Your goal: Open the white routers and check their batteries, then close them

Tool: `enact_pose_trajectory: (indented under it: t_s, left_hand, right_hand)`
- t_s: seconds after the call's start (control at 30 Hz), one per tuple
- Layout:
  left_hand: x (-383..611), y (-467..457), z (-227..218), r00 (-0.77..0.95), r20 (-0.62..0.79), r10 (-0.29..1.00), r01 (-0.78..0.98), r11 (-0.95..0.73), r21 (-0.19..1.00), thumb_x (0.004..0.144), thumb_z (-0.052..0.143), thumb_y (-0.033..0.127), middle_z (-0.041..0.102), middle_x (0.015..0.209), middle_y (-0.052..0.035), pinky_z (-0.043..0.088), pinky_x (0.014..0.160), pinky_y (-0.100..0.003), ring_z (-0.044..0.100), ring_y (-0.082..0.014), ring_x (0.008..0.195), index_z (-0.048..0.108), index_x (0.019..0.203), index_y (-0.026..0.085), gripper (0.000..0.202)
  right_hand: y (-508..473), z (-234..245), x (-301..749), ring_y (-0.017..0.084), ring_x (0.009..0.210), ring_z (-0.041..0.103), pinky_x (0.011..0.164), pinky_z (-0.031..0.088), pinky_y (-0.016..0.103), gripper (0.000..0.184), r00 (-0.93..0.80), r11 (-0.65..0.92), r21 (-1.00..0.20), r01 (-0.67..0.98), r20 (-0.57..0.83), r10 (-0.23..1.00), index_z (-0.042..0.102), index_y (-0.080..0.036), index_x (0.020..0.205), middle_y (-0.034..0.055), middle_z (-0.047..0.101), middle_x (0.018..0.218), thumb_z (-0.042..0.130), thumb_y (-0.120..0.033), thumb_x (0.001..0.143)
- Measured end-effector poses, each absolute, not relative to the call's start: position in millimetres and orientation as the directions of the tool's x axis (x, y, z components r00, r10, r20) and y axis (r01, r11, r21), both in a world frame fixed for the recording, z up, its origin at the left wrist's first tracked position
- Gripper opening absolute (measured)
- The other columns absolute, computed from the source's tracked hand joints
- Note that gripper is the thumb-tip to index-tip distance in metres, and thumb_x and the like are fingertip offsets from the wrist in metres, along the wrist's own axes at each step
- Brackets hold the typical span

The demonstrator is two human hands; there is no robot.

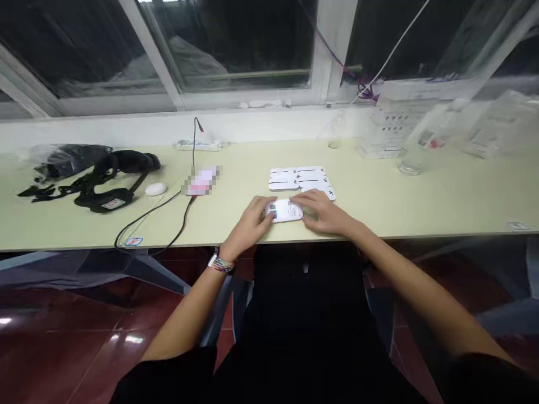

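Observation:
Near the front of the table, a flat white round-ended pack [287,210] lies level with its printed face up. It carries a small square code, a blue patch and fine text. My left hand [251,220] grips its left end, with the thumb on the near side and fingers at the far edge. At the right end, my right hand [322,212] closes its thumb and fingers around the pack. Just beyond my hands, several similar white packs [311,173] lie grouped, each with a dark line and a "W" mark. My right fingers partly cover the nearest one.
Left of my hands lies a pixelated phone-like object [202,180] with a cable [185,216]. Farther left are a white rounded object [155,189] and black strapped gear [122,174]. A power strip [200,146] sits by the wall; a clear container [410,164] stands right.

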State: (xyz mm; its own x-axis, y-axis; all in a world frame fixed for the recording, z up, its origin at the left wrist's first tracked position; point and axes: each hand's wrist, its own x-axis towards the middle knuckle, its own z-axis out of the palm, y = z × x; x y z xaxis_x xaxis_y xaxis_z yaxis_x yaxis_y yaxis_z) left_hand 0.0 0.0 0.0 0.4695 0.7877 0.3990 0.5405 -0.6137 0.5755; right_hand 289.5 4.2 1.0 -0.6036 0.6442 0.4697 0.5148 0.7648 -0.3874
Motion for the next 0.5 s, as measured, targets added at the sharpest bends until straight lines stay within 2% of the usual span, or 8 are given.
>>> enact_pose_trajectory:
  t_s: [0.13, 0.23, 0.37, 0.5]
  left_hand:
    - [0.4, -1.5, 1.0, 0.474, 0.396, 0.787, 0.615, -0.617, 0.490, 0.108, 0.058, 0.035, 0.067, 0.138, -0.0108, 0.041, 0.122, -0.053, 0.055, -0.0344, 0.136, 0.067, 0.141, 0.023, 0.036]
    - [1.8, -5.0, 5.0, 0.529, 0.354, 0.771, 0.625, -0.636, 0.453, 0.107, 0.065, 0.043, 0.065, 0.148, -0.0097, 0.038, 0.124, -0.054, 0.052, -0.0357, 0.141, 0.064, 0.147, 0.026, 0.044]
    - [3.4, -7.0, 8.9, 0.583, 0.296, 0.756, 0.591, -0.645, 0.485, 0.102, 0.074, 0.046, 0.063, 0.157, -0.0087, 0.037, 0.124, -0.053, 0.054, -0.0354, 0.143, 0.047, 0.165, 0.031, 0.070]
    - [3.1, -3.6, 6.6, 0.575, 0.303, 0.760, 0.566, -0.637, 0.524, 0.099, 0.077, 0.042, 0.067, 0.154, -0.0096, 0.037, 0.122, -0.055, 0.058, -0.0357, 0.138, 0.024, 0.177, 0.033, 0.095]
  right_hand:
    - [0.8, -0.3, 287.8, 0.037, 0.131, 0.057, 0.115, 0.048, 0.063, 0.048, -0.631, 0.772, -0.383, 0.507, 0.444, 0.636, 0.073, -0.026, 0.142, 0.0126, 0.074, 0.131, 0.063, -0.021, 0.095]
    - [-0.8, 1.1, 286.4, 0.035, 0.130, 0.059, 0.114, 0.050, 0.061, 0.045, -0.645, 0.812, -0.347, 0.469, 0.494, 0.583, 0.074, -0.026, 0.139, 0.0119, 0.073, 0.133, 0.065, -0.021, 0.095]
    - [-1.4, 2.8, 285.2, 0.031, 0.127, 0.065, 0.111, 0.055, 0.057, 0.032, -0.677, 0.883, -0.260, 0.390, 0.569, 0.466, 0.078, -0.026, 0.130, 0.0115, 0.076, 0.134, 0.063, -0.022, 0.102]
    - [-2.1, 6.6, 287.1, 0.029, 0.124, 0.071, 0.107, 0.060, 0.053, 0.027, -0.751, 0.923, -0.161, 0.350, 0.541, 0.379, 0.080, -0.021, 0.125, 0.0140, 0.079, 0.130, 0.059, -0.022, 0.108]
